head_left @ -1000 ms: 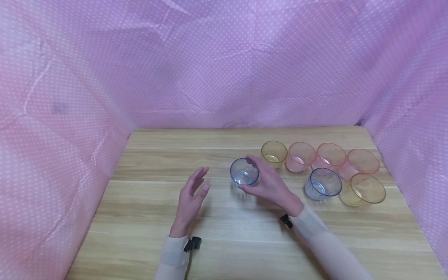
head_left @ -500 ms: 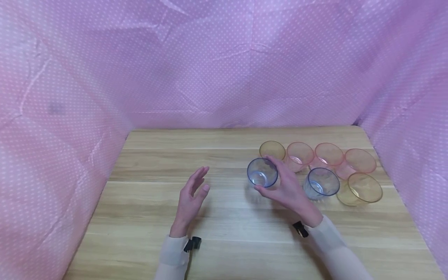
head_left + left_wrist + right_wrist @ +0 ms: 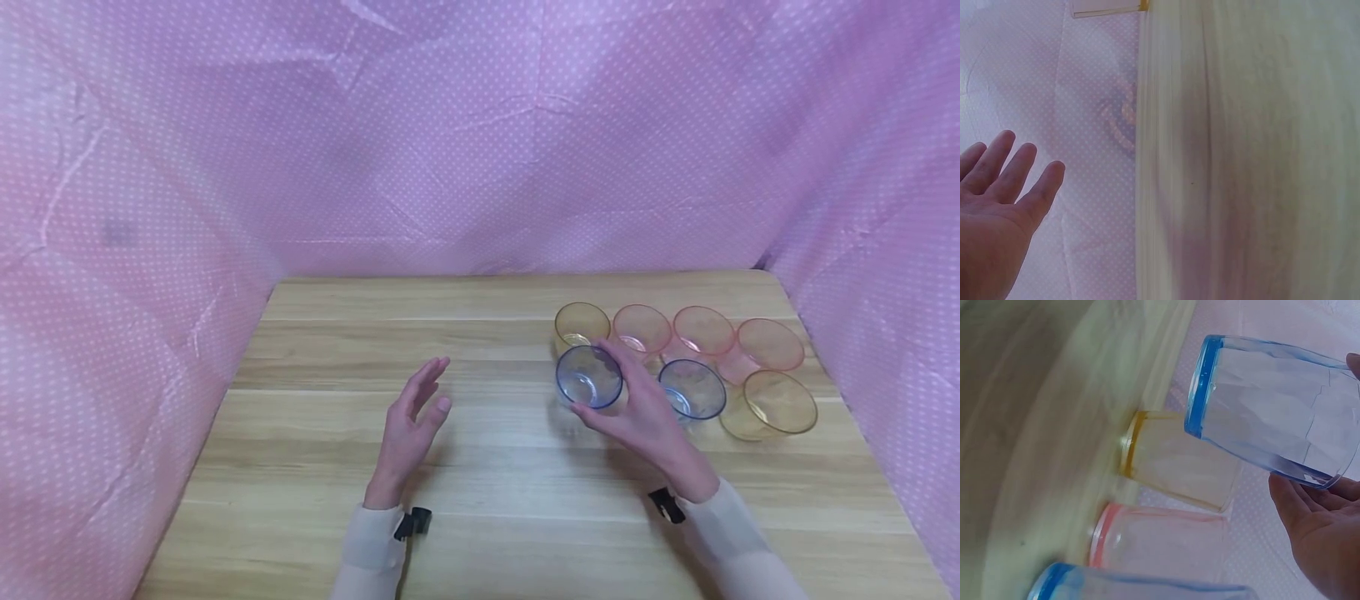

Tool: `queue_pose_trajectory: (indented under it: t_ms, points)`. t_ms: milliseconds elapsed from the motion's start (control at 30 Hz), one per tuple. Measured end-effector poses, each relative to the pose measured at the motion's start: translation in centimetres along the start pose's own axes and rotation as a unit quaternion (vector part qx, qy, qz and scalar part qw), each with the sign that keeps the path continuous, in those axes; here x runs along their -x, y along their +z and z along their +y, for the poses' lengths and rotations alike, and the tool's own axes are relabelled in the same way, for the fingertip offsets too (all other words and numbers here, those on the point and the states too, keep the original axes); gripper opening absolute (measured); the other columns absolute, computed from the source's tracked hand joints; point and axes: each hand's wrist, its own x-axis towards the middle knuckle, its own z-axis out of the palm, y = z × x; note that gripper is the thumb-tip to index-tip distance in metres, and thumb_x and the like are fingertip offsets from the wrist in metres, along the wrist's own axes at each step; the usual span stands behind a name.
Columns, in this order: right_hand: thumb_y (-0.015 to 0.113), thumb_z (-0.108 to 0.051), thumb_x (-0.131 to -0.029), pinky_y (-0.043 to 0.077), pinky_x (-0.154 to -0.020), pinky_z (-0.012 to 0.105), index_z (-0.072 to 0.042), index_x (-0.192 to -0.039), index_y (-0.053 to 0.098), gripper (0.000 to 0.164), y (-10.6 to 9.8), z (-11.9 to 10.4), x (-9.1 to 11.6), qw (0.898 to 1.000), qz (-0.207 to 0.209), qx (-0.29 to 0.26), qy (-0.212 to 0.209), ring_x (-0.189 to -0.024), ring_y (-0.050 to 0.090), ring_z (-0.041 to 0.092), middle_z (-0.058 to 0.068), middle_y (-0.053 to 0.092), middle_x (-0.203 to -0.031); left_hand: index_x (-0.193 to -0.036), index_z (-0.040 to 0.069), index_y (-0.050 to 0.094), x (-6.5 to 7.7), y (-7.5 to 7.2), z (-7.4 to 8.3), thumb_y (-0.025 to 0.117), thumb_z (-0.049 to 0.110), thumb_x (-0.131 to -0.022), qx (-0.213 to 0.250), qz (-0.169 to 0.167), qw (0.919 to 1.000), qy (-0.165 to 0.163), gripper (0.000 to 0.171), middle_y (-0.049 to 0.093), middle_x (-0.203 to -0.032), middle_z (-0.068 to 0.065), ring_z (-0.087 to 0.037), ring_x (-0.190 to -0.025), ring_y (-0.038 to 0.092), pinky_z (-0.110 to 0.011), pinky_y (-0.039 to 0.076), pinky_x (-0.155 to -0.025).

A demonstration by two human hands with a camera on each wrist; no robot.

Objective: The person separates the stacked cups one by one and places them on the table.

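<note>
My right hand (image 3: 648, 417) grips a clear blue-tinted glass (image 3: 588, 379) by its upper side, thumb on the near side and fingers on the far side. In the right wrist view this blue glass (image 3: 1272, 406) is upright, its thick blue base raised off the table. Just behind it stands a yellow glass (image 3: 582, 321). A second blue glass (image 3: 693, 392) stands to the right, partly covered by my right hand. My left hand (image 3: 411, 425) hovers over the table with its fingers loosely extended and holds nothing; in the left wrist view its fingers (image 3: 1044, 187) are spread.
Three pink glasses (image 3: 642, 329) continue the back row to the right of the yellow one. Another yellow glass (image 3: 780, 404) stands at the front right, beside the second blue glass. The wooden table (image 3: 337, 333) is enclosed by a pink dotted cloth (image 3: 450, 150).
My right hand has carried the blue glass rightward, to a spot in front of the back-row yellow glass. The left hand has stayed in place.
</note>
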Motion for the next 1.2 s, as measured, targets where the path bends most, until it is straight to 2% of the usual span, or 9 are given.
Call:
queue_pose_trajectory:
  t_ms: [200, 467, 667, 867, 1200]
  points:
    - [0.096, -0.022, -0.067, 0.048, -0.101, 0.06, 0.002, -0.147, 0.048, 0.096, -0.2, 0.6, 0.6, 1.0, 0.002, 0.024, 0.003, -0.127, 0.056, 0.043, 0.023, 0.058, -0.141, -0.154, 0.008, 0.046, 0.0, 0.0, 0.0, 0.064, 0.008, -0.101, -0.003, -0.003, 1.0, -0.001, 0.057, 0.054, -0.154, -0.005, -0.021, -0.144, 0.046, -0.034, 0.039, -0.12]
    - [0.096, -0.022, -0.068, 0.049, -0.1, 0.062, 0.001, -0.148, 0.047, 0.097, -0.3, 1.3, 1.0, 0.999, -0.002, 0.035, 0.009, -0.126, 0.056, 0.046, 0.025, 0.055, -0.145, -0.154, 0.008, 0.046, -0.1, 0.0, 0.0, 0.063, 0.008, -0.101, -0.006, -0.004, 1.0, -0.005, 0.056, 0.053, -0.154, -0.005, -0.021, -0.144, 0.045, -0.037, 0.038, -0.121]
    - [0.097, -0.017, -0.068, 0.051, -0.098, 0.061, 0.003, -0.148, 0.046, 0.096, -0.1, 1.7, 1.2, 0.999, -0.01, 0.032, 0.011, -0.121, 0.06, 0.043, 0.024, 0.059, -0.14, -0.154, 0.004, 0.044, -0.1, 0.0, 0.0, 0.064, 0.008, -0.101, -0.006, -0.003, 1.0, -0.006, 0.057, 0.053, -0.154, -0.005, -0.021, -0.144, 0.045, -0.037, 0.038, -0.121]
    - [0.096, -0.019, -0.071, 0.051, -0.097, 0.063, 0.003, -0.148, 0.046, 0.094, 0.0, 1.9, 1.3, 0.999, -0.019, 0.037, 0.029, -0.12, 0.06, 0.044, 0.024, 0.059, -0.138, -0.155, 0.004, 0.044, -0.1, 0.0, -0.1, 0.064, 0.007, -0.101, -0.007, -0.004, 1.0, -0.006, 0.057, 0.053, -0.154, -0.005, -0.022, -0.145, 0.045, -0.04, 0.038, -0.121]
    - [0.094, -0.021, -0.075, 0.05, -0.098, 0.065, 0.002, -0.149, 0.045, 0.092, 0.1, 2.3, 1.3, 0.998, -0.029, 0.039, 0.045, -0.121, 0.059, 0.044, 0.024, 0.06, -0.136, -0.155, 0.01, 0.046, 0.0, 0.0, 0.0, 0.064, 0.008, -0.101, -0.008, -0.005, 0.9999, -0.007, 0.057, 0.054, -0.154, -0.004, -0.021, -0.145, 0.045, -0.039, 0.038, -0.121]
